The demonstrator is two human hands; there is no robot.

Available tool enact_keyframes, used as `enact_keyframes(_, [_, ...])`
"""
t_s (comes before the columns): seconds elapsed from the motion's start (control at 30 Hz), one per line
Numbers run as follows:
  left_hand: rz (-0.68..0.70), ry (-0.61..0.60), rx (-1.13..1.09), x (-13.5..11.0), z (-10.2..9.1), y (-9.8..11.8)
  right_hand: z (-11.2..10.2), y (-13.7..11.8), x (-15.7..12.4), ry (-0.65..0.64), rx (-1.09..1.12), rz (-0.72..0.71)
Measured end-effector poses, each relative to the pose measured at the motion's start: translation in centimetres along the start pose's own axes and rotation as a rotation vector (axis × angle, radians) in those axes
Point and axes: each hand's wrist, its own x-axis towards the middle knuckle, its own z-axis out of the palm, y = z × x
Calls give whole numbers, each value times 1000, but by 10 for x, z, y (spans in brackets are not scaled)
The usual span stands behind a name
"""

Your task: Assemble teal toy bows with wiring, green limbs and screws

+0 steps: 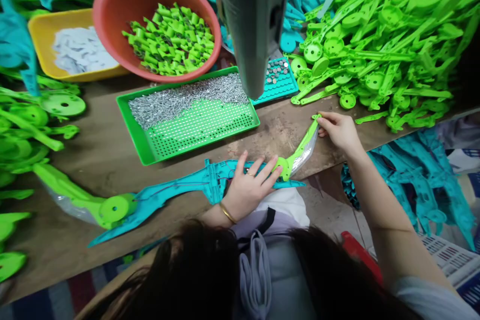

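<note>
A long turquoise plastic toy bow frame (168, 187) lies on the table's near side, with a green limb (116, 207) at its left end and another green limb (302, 147) at its right. Clear film-like plastic shows along both limbs. My left hand (249, 185) rests flat on the frame's right part, fingers spread, fingertips touching the round base of the right limb. My right hand (337, 127) pinches that limb's far tip between thumb and fingers. The limb angles up and to the right. Part of the frame is hidden under my left hand.
A green tray (202, 135) of screws lies ahead, beside a small turquoise tray (279, 80) with metal discs. Behind are a red bowl (108, 15) and a yellow tray (41, 40). A grey machine column (251, 30) hangs centrally. Green parts (375, 55) are heaped right.
</note>
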Motion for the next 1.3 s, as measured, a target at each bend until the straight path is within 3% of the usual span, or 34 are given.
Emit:
enact_keyframes(0.1, [1,30,-18,0,1,0,0,2,2,-17,-36,-6])
enact_keyframes(0.27, [-8,43,21,-1,2,2,-6,1,5,41,-387,-193])
enact_keyframes(0.37, [-4,43,57,-2,5,3,-12,-4,7,2,-430,-212])
enact_keyframes(0.43, [-1,55,66,-4,7,3,-16,-7,7,-52,-306,-163])
enact_keyframes(0.57, [21,80,112,-8,6,5,-21,-12,2,-205,154,-21])
enact_keyframes(0.63, [29,85,130,-7,-1,7,-20,-13,-4,-204,311,-27])
enact_keyframes(0.73, [20,53,46,10,-19,13,-19,-12,-14,-135,399,-118])
enact_keyframes(0.83, [-94,-48,-181,49,-33,20,-20,-13,-25,-91,389,-212])
enact_keyframes(0.93, [-359,-187,-450,94,-34,25,-21,-18,-38,-36,364,-302])
enact_keyframes(1.03, [-447,-316,-767,123,-26,26,-24,-25,-49,-20,344,-348])
enact_keyframes(1.13, [-426,-277,-924,128,-18,25,-24,-30,-56,-35,340,-355])
enact_keyframes(1.3, [-420,-201,-884,119,-14,24,-19,-28,-56,4,385,-354])
